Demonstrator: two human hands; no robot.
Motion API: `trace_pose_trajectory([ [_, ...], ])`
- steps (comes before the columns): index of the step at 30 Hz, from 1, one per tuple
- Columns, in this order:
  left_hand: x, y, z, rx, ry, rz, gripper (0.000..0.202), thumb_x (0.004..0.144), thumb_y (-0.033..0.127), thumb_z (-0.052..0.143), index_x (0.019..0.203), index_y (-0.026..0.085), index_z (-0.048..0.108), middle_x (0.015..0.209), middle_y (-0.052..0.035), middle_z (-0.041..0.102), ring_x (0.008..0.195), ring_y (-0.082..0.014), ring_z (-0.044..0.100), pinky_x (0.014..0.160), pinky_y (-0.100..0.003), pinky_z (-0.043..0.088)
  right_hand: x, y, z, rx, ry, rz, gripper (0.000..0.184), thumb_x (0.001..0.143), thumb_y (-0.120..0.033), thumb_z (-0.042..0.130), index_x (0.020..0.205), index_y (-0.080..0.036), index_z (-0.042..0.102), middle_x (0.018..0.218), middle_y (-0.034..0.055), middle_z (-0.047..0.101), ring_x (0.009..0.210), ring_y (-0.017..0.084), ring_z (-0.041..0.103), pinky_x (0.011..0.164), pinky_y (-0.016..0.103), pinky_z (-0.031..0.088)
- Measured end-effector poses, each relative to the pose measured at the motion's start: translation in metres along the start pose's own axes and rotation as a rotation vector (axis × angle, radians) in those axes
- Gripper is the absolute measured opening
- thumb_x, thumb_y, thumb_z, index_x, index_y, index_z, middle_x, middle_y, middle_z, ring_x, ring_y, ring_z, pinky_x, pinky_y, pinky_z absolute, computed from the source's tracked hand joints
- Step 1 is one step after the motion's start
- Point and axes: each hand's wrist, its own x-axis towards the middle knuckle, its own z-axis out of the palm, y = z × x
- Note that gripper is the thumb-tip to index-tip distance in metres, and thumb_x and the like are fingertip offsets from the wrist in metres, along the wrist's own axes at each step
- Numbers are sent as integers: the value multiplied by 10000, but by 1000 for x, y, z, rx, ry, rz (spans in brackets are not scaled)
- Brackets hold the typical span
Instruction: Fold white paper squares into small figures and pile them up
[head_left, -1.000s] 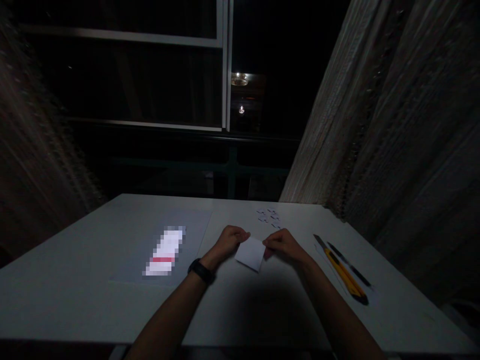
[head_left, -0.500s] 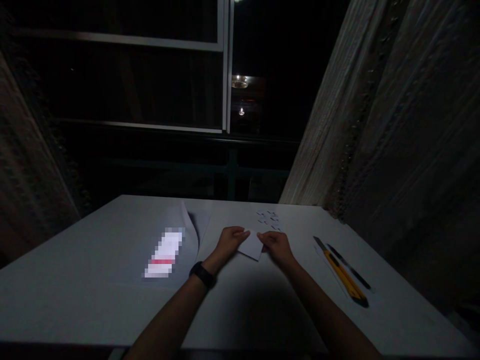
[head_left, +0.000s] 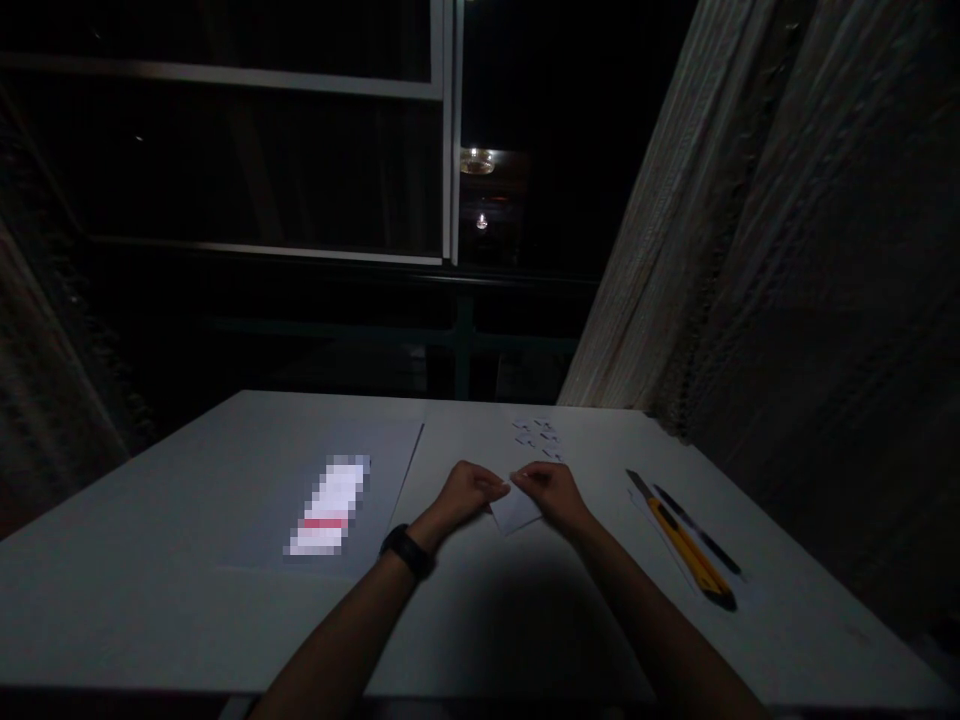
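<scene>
Both hands meet over the middle of a white table (head_left: 187,610) in dim light. My left hand (head_left: 466,494), with a dark watch (head_left: 406,549) on its wrist, pinches the left side of a small white piece of paper (head_left: 516,511). From the right, my right hand (head_left: 550,491) pinches the same paper near its top edge. The fingertips of the two hands almost touch. The paper hangs just above the tabletop, and the fingers cover much of it.
Several tiny paper bits (head_left: 538,434) lie beyond the hands. A yellow utility knife (head_left: 684,543) and a dark pen (head_left: 697,542) lie at the right. A large sheet (head_left: 330,500) covers the table's left part. Curtains (head_left: 787,260) hang right; a dark window (head_left: 300,150) is behind.
The hands have come closer together and the visible paper has shrunk, as if folded. The large sheet's corner lifted half a second ago and now lies flat again.
</scene>
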Motion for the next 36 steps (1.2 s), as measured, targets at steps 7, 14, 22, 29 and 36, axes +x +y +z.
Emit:
trace_pose_trajectory([
  [7, 5, -2, 1, 29, 115, 80, 239, 616, 333, 650, 686, 109, 695, 654, -70, 663, 592, -151, 558, 561, -245, 406, 1, -1, -8, 92, -41, 94, 234, 568, -376, 691, 577, -144, 661, 537, 18, 621, 522, 139, 535, 541, 261, 411],
  [14, 5, -5, -6, 29, -5, 73, 276, 596, 358, 662, 697, 105, 700, 690, -82, 673, 646, -174, 575, 617, -267, 425, -1, -8, -14, 92, -199, 105, 234, 582, -359, 682, 617, -127, 685, 564, 30, 640, 544, 139, 546, 567, 266, 410],
  [22, 2, -6, -6, 81, -20, 47, 249, 591, 335, 659, 653, 95, 690, 626, -62, 639, 589, -146, 536, 551, -246, 394, -3, -5, -6, -122, -213, -14, 220, 670, -358, 596, 664, -152, 672, 633, 36, 653, 604, 158, 563, 578, 260, 421],
  [29, -2, 2, -4, 58, -44, 31, 224, 608, 311, 639, 586, 88, 657, 516, -19, 574, 507, -115, 491, 485, -224, 355, -4, -3, -1, -133, -128, 13, 218, 696, -345, 575, 650, -141, 635, 570, 17, 604, 529, 133, 520, 488, 230, 366],
  [36, -4, 8, -2, -154, -101, -66, 223, 611, 287, 663, 607, 65, 636, 541, -65, 612, 523, -150, 574, 526, -264, 459, 1, -9, -13, -218, -43, -23, 234, 689, -363, 580, 615, -146, 628, 536, 3, 563, 520, 126, 484, 480, 226, 341],
])
